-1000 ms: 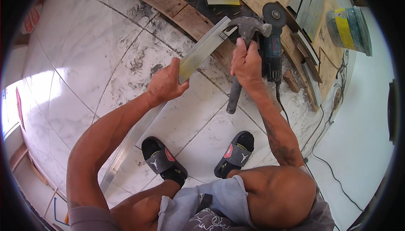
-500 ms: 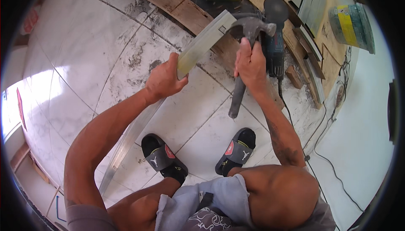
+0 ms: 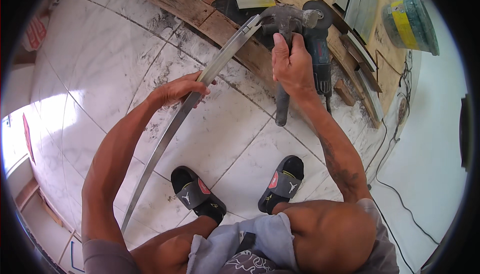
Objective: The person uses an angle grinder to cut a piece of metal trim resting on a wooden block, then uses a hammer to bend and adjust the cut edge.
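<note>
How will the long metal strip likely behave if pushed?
The metal strip may be slippery, looking smooth and shiny. Being long and narrow, it might flex. It could pivot at the left hand, which grips it partway along.

No words or numbers can be read clearly. The left sandal (image 3: 187,198), toward 7 o'clock, bears a white figure symbol (image 3: 186,197) on its strap and a red patch (image 3: 203,186) beside it; the right sandal (image 3: 286,190), toward 5 o'clock, carries the same pair. White line art (image 3: 250,260) marks the dark cloth at 6 o'clock. Toward 1 o'clock, the grinder (image 3: 316,49) has faint, illegible lettering. The bucket (image 3: 425,29), at 2 o'clock, wears a yellow band (image 3: 404,25); any print there is too small.
</note>
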Demonstrator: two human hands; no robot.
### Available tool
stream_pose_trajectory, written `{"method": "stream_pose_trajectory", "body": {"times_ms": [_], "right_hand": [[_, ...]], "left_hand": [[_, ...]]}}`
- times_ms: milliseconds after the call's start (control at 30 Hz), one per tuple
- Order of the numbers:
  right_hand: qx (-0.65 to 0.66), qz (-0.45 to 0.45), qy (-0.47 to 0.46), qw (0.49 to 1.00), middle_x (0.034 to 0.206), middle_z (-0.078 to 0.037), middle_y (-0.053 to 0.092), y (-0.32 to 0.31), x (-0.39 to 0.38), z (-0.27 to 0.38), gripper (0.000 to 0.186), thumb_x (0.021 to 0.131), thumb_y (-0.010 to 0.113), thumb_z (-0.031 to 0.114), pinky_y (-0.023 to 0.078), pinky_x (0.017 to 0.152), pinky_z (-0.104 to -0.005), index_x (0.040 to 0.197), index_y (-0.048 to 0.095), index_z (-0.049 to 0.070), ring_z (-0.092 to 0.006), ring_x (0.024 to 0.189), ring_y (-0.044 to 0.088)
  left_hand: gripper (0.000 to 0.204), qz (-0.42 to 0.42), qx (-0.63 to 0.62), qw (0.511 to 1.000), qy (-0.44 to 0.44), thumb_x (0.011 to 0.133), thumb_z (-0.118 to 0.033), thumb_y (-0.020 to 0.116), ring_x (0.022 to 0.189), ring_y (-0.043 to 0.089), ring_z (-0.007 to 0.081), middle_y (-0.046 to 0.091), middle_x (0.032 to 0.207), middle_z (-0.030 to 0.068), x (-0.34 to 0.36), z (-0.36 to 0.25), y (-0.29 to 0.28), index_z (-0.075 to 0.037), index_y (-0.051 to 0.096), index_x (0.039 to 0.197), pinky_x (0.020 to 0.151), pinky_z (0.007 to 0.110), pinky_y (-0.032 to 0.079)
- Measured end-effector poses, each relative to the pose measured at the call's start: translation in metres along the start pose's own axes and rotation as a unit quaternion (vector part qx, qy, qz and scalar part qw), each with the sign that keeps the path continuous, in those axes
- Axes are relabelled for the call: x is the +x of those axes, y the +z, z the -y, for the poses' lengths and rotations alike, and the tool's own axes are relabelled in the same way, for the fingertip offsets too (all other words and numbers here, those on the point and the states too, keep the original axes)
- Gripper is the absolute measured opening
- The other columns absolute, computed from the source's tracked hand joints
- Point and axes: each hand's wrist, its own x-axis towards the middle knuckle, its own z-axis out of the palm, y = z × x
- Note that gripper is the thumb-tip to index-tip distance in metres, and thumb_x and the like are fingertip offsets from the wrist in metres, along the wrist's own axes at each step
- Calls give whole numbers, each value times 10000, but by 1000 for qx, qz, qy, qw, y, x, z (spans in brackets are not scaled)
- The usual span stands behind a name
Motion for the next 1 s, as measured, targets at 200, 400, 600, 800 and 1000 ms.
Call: {"method": "stream_pose_trajectory", "body": {"times_ms": [200, 400, 600, 800, 1000], "right_hand": [[148, 7, 96, 984, 604, -128, 580, 16, 9, 23, 427, 1066, 503, 392, 485, 415, -341, 980, 465, -25, -219, 423, 588], [55, -6, 16, 998, 622, -204, 588, 47, 17, 4, 367, 1070, 503, 329, 483, 476, -464, 981, 452, -23, -407, 539, 632], [11, -41, 29, 999, 664, -248, 603, 67, 7, -10, 331, 1065, 519, 287, 478, 511, -469, 994, 445, -28, -487, 647, 641], [59, -64, -16, 996, 676, -267, 612, 61, 20, 9, 318, 1066, 513, 276, 483, 508, -497, 995, 435, -24, -491, 649, 645], [-43, -33, 55, 997, 693, -268, 620, 80, 16, -19, 343, 1066, 519, 285, 486, 515, -493, 996, 431, -40, -494, 664, 648]], "left_hand": [[475, -115, 14, 991, 64, 896, -285, 570, 706, 594, 144, 546, 890, 61, -2, -1, 15, -30, 520, 1294, 678, 324, 522], [392, -235, 187, 950, 82, 790, -187, 581, 553, 595, 152, 594, 715, 62, 3, -1, 24, 23, 594, 1121, 586, 334, 520], [278, -191, 127, 969, 89, 774, -167, 586, 526, 603, 154, 605, 666, 71, 0, -2, 14, 41, 585, 957, 528, 328, 503], [392, -175, 120, 973, 91, 779, -177, 574, 516, 633, 173, 625, 658, 102, 0, 1, 9, 102, 631, 1049, 506, 328, 527], [387, -154, 112, 979, 71, 782, -176, 579, 515, 633, 169, 621, 654, 102, 7, 0, 9, 112, 629, 1036, 507, 327, 529]]}}
